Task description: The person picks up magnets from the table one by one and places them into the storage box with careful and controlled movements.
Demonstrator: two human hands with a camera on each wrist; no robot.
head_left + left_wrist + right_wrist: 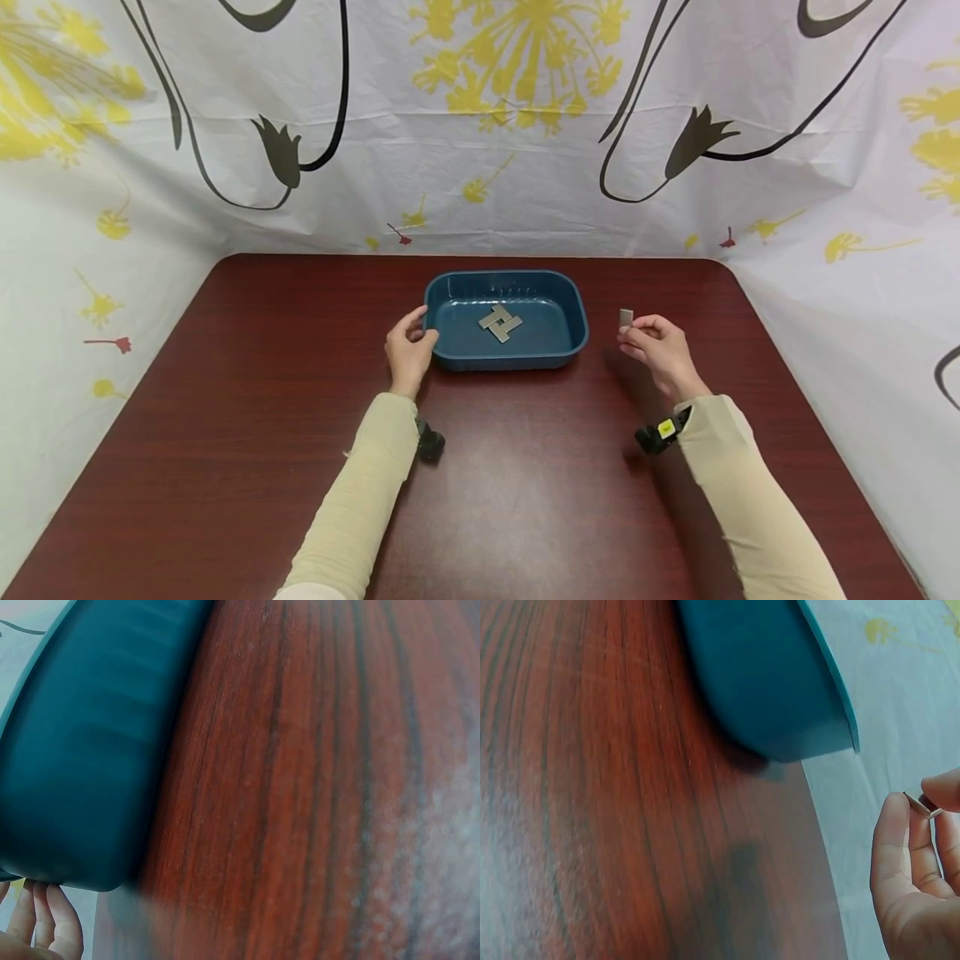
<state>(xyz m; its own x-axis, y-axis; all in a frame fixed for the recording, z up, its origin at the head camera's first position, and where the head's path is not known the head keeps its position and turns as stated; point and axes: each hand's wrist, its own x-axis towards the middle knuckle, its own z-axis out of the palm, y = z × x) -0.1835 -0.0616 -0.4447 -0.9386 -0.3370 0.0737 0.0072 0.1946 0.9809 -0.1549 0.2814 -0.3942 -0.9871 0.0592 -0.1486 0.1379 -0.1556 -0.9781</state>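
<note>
In the head view a blue rectangular tray (510,363) stands toward the far side of the table. Inside it, several small flat grey rectangular pieces (501,322) lie in a pinwheel around a small gap. My left hand (409,354) holds the tray's left end, thumb at the rim and fingers along the outer side. To the right of the tray, my right hand (662,352) pinches a small flat grey piece (626,317) upright above the table. The right wrist view shows thin edges of that piece (915,804) between thumb and fingers, partly hidden.
The dark red wooden table (262,400) extends on all sides of the tray. A white cloth (480,192) with yellow and grey plant prints hangs behind and at both sides. Black cameras are strapped to the left wrist (430,442) and right wrist (651,439).
</note>
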